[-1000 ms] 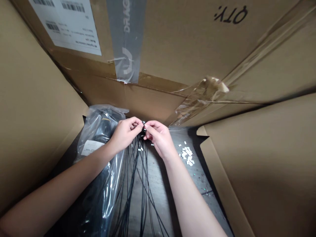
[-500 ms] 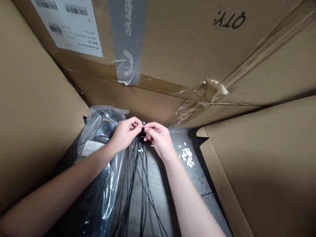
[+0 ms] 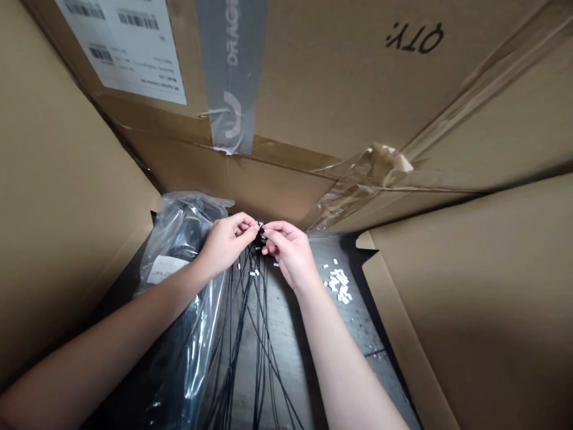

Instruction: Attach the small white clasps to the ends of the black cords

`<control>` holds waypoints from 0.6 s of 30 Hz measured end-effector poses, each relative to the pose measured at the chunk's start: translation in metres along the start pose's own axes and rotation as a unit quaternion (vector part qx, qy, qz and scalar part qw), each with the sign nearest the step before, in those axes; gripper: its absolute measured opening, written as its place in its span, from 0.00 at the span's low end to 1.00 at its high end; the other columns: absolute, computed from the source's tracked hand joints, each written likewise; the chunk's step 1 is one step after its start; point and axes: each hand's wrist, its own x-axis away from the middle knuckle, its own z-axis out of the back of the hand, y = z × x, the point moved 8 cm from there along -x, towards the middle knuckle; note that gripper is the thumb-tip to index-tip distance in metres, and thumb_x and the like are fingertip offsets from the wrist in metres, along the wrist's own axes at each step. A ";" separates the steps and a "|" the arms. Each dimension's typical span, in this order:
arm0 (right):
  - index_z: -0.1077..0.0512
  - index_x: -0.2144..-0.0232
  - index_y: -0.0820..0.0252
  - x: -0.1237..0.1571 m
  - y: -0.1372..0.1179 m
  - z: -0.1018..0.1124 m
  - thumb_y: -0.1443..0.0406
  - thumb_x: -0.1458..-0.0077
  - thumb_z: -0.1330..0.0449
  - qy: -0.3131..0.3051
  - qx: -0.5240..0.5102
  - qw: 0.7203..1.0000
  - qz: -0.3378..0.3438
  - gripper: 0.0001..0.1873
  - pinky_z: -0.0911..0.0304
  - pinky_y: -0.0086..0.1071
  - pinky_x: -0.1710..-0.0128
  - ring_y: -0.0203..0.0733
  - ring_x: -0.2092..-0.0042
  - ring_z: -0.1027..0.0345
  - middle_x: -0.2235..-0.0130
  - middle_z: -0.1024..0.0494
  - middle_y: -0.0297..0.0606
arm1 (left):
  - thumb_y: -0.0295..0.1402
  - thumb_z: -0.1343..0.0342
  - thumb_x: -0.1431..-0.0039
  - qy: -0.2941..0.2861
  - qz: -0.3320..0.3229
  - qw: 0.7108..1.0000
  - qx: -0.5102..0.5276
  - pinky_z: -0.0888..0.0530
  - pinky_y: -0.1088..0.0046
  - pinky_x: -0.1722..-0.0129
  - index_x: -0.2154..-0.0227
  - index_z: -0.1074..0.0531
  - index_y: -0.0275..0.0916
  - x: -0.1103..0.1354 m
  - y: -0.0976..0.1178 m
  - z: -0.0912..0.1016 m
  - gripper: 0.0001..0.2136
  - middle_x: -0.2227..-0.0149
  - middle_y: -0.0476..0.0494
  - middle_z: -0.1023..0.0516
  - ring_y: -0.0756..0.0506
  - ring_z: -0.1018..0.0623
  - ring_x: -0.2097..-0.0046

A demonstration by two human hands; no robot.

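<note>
My left hand [image 3: 229,240] and my right hand [image 3: 289,249] meet fingertip to fingertip above the far end of a bundle of thin black cables [image 3: 233,352]. Both are closed in a pinch. Between the fingertips shows a small black cable end [image 3: 261,230], too small to make out in detail. The cables trail from under the hands toward me, between my forearms. Small white pieces [image 3: 254,273] lie among them just below my fingers.
A clear plastic bag [image 3: 210,334] of black cables lies under my left forearm. Right of my right wrist is a pile of small white pieces [image 3: 341,285] on the dark table [image 3: 290,358]. Cardboard boxes [image 3: 290,89] wall in the back and both sides.
My right fingertips have shifted slightly to the right, and more of the black piece shows between the two hands. Cables, bag and white pile stay put.
</note>
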 end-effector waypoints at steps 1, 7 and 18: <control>0.22 0.73 0.60 0.000 0.000 0.000 0.66 0.61 0.31 0.001 -0.001 1.000 0.000 0.08 0.37 0.26 0.78 0.27 0.79 0.44 0.80 0.29 0.27 | 0.37 0.43 0.41 0.002 0.001 1.000 -0.001 0.30 0.77 0.70 0.67 0.25 0.37 0.000 0.000 0.000 0.08 0.69 0.47 0.21 0.50 0.24 0.68; 0.21 0.72 0.61 0.000 0.000 -0.001 0.65 0.61 0.31 -0.011 0.015 1.000 0.000 0.09 0.36 0.26 0.77 0.27 0.79 0.43 0.78 0.27 0.29 | 0.36 0.43 0.42 0.003 -0.001 1.000 0.000 0.29 0.77 0.67 0.68 0.24 0.36 0.000 0.000 0.000 0.08 0.70 0.48 0.22 0.51 0.23 0.68; 0.21 0.70 0.60 0.000 0.001 0.000 0.63 0.59 0.29 -0.012 0.004 1.000 0.006 0.11 0.37 0.27 0.77 0.28 0.78 0.43 0.79 0.29 0.27 | 0.32 0.44 0.43 -0.004 -0.012 1.000 -0.012 0.31 0.77 0.67 0.70 0.25 0.37 0.001 0.004 0.000 0.05 0.72 0.50 0.23 0.51 0.25 0.69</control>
